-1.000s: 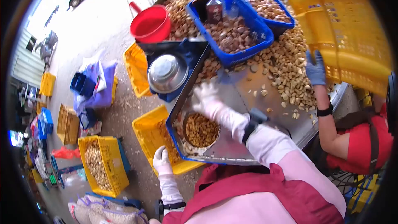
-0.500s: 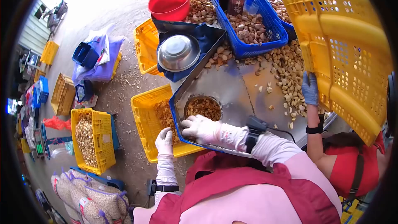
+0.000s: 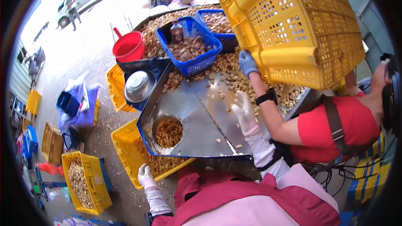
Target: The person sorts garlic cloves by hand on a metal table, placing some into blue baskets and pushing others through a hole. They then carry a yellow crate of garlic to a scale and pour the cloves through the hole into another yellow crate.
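Observation:
My right hand [image 3: 245,113], in a white glove, is above the metal tabletop [image 3: 188,102], beside loose pale garlic cloves [image 3: 230,69]. Its fingers are stretched out and hold nothing. Low on the left, my gloved left hand [image 3: 146,176] is near the front rim of a yellow crate [image 3: 125,159], fingers loosely bent and apart with nothing visible in them. A round hole [image 3: 168,133] in the tabletop shows brown scraps below. On the right, a co-worker's blue-gloved hand [image 3: 248,63] holds a large tilted yellow crate [image 3: 289,33] over the cloves.
Blue baskets of cloves, one basket [image 3: 188,46] with a bottle in it, stand at the back. A red pan [image 3: 128,46] and a metal bowl [image 3: 140,86] sit at the left edge. A clove-filled yellow crate [image 3: 86,182] is on the floor. The co-worker's arm [image 3: 272,117] is close by.
My right hand has left the hole and moved right across the tabletop, fingers now stretched. My left hand stays near the crate. The view has turned right; the co-worker's yellow crate is tipped differently.

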Demonstrator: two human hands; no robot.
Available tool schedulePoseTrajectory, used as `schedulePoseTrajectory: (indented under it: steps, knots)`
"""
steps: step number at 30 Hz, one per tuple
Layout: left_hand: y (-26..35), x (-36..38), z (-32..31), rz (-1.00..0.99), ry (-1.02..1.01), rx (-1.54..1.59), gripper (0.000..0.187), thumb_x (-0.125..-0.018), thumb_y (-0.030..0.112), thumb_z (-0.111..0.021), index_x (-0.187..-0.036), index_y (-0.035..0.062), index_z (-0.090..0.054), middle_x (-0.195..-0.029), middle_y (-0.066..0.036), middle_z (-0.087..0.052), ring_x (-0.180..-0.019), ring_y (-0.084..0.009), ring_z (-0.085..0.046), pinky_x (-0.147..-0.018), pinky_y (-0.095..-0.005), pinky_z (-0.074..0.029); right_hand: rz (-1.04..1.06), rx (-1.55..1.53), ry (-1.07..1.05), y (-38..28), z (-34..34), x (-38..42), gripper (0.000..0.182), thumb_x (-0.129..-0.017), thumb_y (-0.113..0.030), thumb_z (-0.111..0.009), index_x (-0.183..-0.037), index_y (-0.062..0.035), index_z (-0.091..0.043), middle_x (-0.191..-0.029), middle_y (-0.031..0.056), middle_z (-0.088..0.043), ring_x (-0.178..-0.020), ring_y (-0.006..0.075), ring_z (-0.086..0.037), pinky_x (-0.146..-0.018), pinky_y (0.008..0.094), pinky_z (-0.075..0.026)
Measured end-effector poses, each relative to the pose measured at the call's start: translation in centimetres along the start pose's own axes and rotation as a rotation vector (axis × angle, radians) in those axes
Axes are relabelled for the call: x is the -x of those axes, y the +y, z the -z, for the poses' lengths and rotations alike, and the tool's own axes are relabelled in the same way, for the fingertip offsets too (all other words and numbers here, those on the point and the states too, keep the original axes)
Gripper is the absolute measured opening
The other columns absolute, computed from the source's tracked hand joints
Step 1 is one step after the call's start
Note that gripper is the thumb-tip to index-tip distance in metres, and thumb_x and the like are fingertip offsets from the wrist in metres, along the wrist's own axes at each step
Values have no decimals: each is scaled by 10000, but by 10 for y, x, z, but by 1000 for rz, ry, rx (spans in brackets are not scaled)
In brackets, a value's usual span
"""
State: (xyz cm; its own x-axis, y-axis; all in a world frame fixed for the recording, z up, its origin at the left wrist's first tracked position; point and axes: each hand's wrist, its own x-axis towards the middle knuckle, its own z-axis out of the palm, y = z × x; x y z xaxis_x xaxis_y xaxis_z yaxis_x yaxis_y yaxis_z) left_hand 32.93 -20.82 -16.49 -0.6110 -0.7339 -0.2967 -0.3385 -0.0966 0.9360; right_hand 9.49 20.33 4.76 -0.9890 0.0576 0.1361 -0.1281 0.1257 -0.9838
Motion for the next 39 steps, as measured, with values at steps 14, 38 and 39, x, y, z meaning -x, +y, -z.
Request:
schedulePoseTrajectory:
  steps: [14, 38, 39]
  knots:
    - [130, -128, 11, -268, -450, 91, 239, -954, 88, -631, -1168, -9, -677, -915, -14, -661, -772, -94, -581, -717, -241, -486, 425, -470, 807, -147, 106, 14, 247, -952, -250, -614, -1148, -114, -549, -918, -24, -487, -829, 83, -453, -752, 285, -436]
    - [-41, -132, 143, 218, -65, -110, 435, -893, 82, -688, -1306, -25, -601, -1198, -117, -685, -1051, -196, -656, -944, -328, -519, -839, -190, -713, 19, -135, 202, 420, -919, -119, -684, -1319, -18, -608, -1131, 105, -691, -1050, 190, -663, -941, 330, -535]
    - [-35, -155, 104, 194, -150, -107, 435, -893, 82, -688, -1306, -25, -601, -1198, -117, -685, -1051, -196, -656, -944, -328, -519, -820, -53, -722, 62, -139, 216, 427, -921, -125, -687, -1329, -26, -605, -1167, 127, -688, -1072, 198, -664, -963, 322, -530]
